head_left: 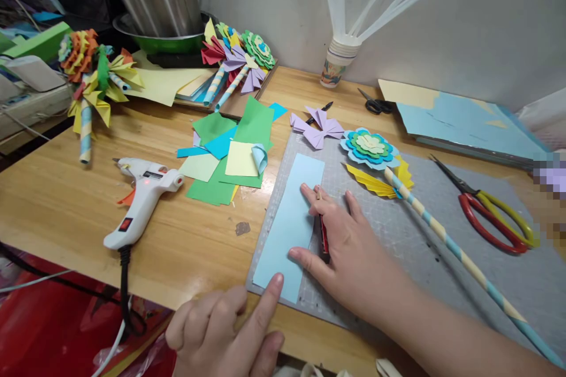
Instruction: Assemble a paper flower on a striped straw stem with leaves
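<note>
Light blue paper strip (283,224): in the head view, flat on the left part of the grey cutting mat (398,235), atop the wooden bench (62,200).
Right hand (340,230): gripping a slim red tool (324,235), mostly hidden by the fingers, possibly a craft knife; index fingertip and thumb along the strip's right side.
Left hand (230,324): nothing seen in grip; index finger outstretched to the strip's near end, other fingers curled.
Steadying: best done with light, even pressure at spread points, fingertips clear of the tool's tip, without dragging or creasing.
Long axis: running from the mat's near edge away, far end leaning right, toward the lilac folded-paper piece (325,129).
Right of strip: layered paper flower (370,147) on a striped stem (442,232).
Left of strip: green paper scraps (253,126), then a white glue gun (148,191).
</note>
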Motion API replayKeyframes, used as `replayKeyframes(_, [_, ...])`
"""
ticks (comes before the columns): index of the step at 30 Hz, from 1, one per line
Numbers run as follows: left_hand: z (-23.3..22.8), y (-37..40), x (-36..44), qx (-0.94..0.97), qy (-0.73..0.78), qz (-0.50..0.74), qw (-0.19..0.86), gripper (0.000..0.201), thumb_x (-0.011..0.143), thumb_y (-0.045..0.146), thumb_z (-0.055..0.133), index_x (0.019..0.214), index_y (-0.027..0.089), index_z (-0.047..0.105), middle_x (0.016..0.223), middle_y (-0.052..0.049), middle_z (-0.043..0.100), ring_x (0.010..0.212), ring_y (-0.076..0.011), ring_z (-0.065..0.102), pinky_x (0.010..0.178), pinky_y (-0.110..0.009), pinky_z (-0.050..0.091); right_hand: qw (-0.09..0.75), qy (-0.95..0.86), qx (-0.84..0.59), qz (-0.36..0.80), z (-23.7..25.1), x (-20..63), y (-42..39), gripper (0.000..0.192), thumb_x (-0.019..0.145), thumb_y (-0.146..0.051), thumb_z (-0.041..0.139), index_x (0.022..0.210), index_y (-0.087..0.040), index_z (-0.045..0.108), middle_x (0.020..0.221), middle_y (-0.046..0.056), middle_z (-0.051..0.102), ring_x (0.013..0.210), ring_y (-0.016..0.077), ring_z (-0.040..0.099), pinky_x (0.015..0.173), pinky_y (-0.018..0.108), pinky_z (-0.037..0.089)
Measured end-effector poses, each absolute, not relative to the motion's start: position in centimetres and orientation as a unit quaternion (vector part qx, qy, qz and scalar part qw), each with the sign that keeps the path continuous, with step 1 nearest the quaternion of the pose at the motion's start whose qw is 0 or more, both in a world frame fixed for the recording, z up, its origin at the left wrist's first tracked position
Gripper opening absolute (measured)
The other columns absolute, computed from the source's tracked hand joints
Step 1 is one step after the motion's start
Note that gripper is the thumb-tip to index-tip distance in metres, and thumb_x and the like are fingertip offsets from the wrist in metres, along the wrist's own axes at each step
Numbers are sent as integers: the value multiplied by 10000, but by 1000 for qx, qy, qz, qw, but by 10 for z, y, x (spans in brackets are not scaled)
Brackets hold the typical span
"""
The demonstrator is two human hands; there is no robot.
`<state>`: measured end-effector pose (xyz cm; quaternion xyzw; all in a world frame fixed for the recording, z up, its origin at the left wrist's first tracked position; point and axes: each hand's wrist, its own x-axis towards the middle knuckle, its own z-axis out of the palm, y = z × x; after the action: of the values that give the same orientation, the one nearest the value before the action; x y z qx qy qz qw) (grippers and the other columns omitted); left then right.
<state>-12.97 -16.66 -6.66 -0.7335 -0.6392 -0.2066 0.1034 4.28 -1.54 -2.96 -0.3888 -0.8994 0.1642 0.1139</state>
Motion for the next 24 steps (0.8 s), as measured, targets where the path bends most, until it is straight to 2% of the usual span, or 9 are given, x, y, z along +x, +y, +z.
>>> replayKeyframes(4, [-64, -165, -130, -736, -632, -204, 130, 463, 851, 393, 531, 1311, 343, 544, 796, -29, 642, 724, -207, 542, 677, -373, 379, 124, -900, -382, 169, -30, 43, -13, 368, 849, -421, 574, 1114, -245, 389, 1483, 117, 407, 1386, 331, 317, 1108, 651, 138])
replayKeyframes(7, [-61, -162, -131, -743, -619, -195, 163, 438, 843, 384, 532, 1275, 333, 584, 986, 4, 718, 844, -214, 551, 764, -380, 349, 124, -900, -380, 173, -30, 44, -12, 374, 848, -409, 578, 1127, -249, 386, 1482, 115, 409, 1379, 332, 332, 1113, 655, 124])
replayKeyframes(10, [-61, -161, -130, -762, -596, -189, 170, 424, 848, 370, 515, 1253, 285, 610, 1125, 51, 713, 929, -210, 546, 839, -378, 298, 130, -893, -386, 189, -30, 46, -10, 445, 858, -396, 569, 1219, -253, 352, 1462, 123, 436, 1385, 325, 322, 1118, 656, 122])
replayKeyframes(14, [-58, -159, -132, -739, -615, -243, 127, 417, 837, 353, 566, 1236, 238, 596, 1107, -13, 723, 975, -220, 555, 794, -357, 333, 135, -882, -397, 216, -28, 48, -10, 506, 890, -350, 531, 1313, -246, 275, 1415, 135, 490, 1387, 294, 328, 1126, 652, 113])
replayKeyframes(17, [-46, -150, -137, -751, -611, -233, 94, 501, 811, 361, 625, 1282, 211, 544, 1181, -60, 685, 1025, -240, 556, 802, -351, 358, 121, -886, -392, 216, -26, 48, -10, 499, 888, -305, 530, 1314, -237, 279, 1406, 138, 499, 1392, 290, 319, 1124, 658, 111])
replayKeyframes(21, [-23, -124, -141, -730, -645, -223, -22, 489, 877, 348, 531, 1338, 204, 452, 1314, -90, 586, 1162, -268, 510, 925, -394, 366, 106, -897, -364, 227, -20, 49, -15, 497, 887, -237, 510, 1327, -227, 278, 1400, 144, 502, 1394, 276, 319, 1128, 649, 111])
replayKeyframes(24, [-14, -101, -143, -721, -645, -235, -89, 430, 920, 265, 438, 1347, 213, 424, 1319, -89, 574, 1187, -253, 503, 934, -413, 405, 89, -902, -336, 257, -15, 52, -20, 377, 889, -231, 506, 1236, -233, 357, 1407, 121, 504, 1396, 249, 319, 1150, 617, 74])
